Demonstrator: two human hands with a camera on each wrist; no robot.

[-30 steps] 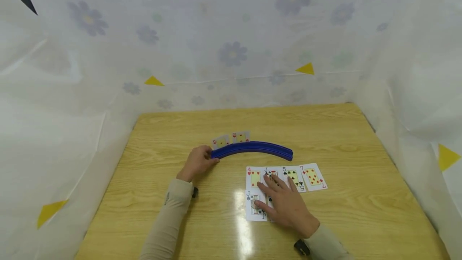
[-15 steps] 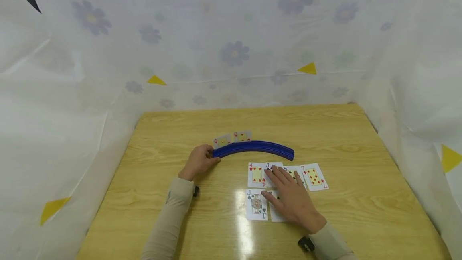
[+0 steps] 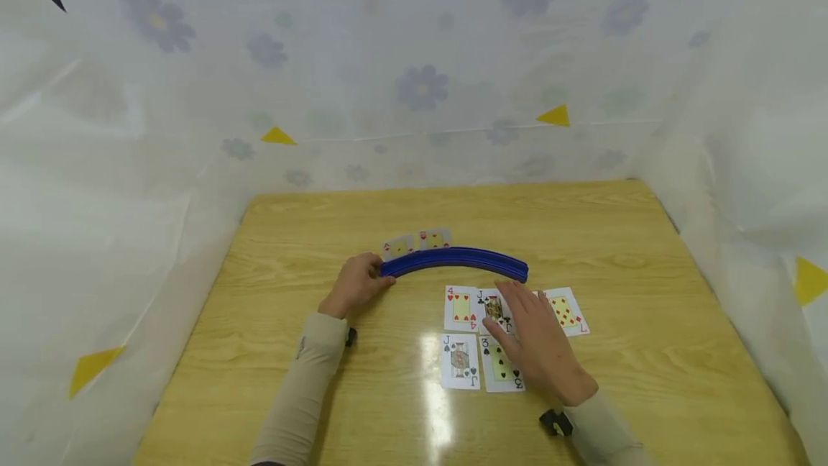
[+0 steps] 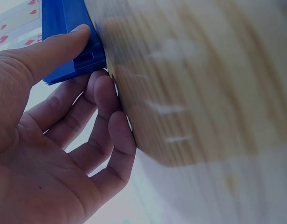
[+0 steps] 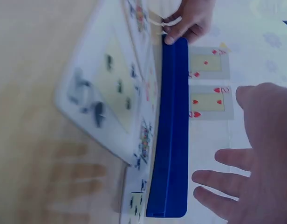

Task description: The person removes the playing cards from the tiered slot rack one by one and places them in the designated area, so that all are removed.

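I see two red cards (image 3: 417, 241) standing in the blue card rack (image 3: 456, 262), just past my fingers. My left hand (image 3: 354, 284) grips the rack's left end, thumb on top. My right hand (image 3: 537, 340) is flat with straight, spread fingers over the face-up cards (image 3: 461, 308), fingertips near the rack. All of it sits on the wooden table (image 3: 291, 236), with flowery sheets (image 3: 420, 85) around.

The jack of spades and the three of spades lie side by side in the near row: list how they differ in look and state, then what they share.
The jack of spades bears a court picture; the three of spades shows plain black pips. The jack lies fully uncovered; the right hand hides the three's far right corner. The jack sits left, the three right. Both lie face up and flat on the wooden table, both are spades.
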